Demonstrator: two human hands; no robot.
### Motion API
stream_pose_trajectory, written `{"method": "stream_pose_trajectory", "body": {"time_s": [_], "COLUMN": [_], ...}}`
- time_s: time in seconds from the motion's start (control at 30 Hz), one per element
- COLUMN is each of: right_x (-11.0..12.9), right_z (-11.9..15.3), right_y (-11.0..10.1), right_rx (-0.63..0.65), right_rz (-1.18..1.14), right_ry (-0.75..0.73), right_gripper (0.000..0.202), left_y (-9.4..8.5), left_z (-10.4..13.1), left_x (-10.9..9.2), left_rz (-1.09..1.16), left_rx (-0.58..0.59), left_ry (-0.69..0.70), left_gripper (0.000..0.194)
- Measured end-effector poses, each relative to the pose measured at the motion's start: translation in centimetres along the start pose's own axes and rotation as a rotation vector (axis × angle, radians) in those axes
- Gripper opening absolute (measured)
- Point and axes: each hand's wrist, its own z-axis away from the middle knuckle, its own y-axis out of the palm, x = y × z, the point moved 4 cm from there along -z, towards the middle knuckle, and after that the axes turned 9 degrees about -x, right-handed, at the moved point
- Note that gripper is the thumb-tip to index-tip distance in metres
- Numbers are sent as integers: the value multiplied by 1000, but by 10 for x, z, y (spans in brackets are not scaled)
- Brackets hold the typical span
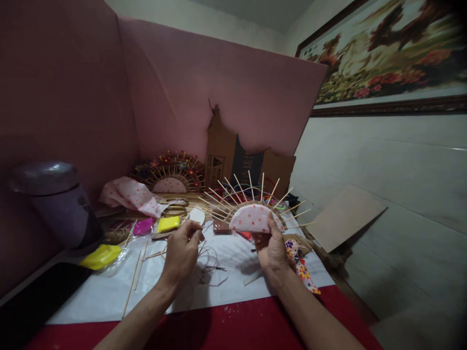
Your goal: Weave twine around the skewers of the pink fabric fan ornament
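Observation:
My right hand (273,250) grips a half-round piece covered in white cloth with red dots (251,218), thumb on its front. Thin wooden sticks (242,187) fan out from its curved edge, with brown twine woven round their bases. My left hand (184,253) is held apart to the left, fingers pinched together on a thin cord (209,250) that loops down beside it; the exact grip is partly hidden. Behind stands a similar fan-shaped piece (170,184) decorated with colourful flowers.
Yellow clay packets (169,223), a magenta packet (143,226), scissors (175,209) and dotted cloth (129,194) lie at left. A lidded purple cup (62,209) stands beyond a black slab (44,296). Torn cardboard (222,146) leans behind; floral fabric (302,267) lies at right.

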Motion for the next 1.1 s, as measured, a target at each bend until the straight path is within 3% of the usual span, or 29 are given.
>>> {"method": "stream_pose_trajectory", "body": {"time_s": [0.47,0.67,0.83,1.1], "right_x": [1,1,-1,-12], "right_z": [2,2,2,14], "right_y": [2,3,4,1], "right_rx": [43,20,62,58], "right_rz": [23,-12,-10,20], "right_ry": [-42,-12,23,81], "right_gripper": [32,32,33,39], "left_y": [3,1,4,7], "left_z": [3,0,-4,-1], "left_x": [-3,2,10,2], "left_rz": [31,13,62,529], "left_rx": [67,37,76,55], "left_ry": [23,10,-77,-428], "left_gripper": [5,7,7,36]}}
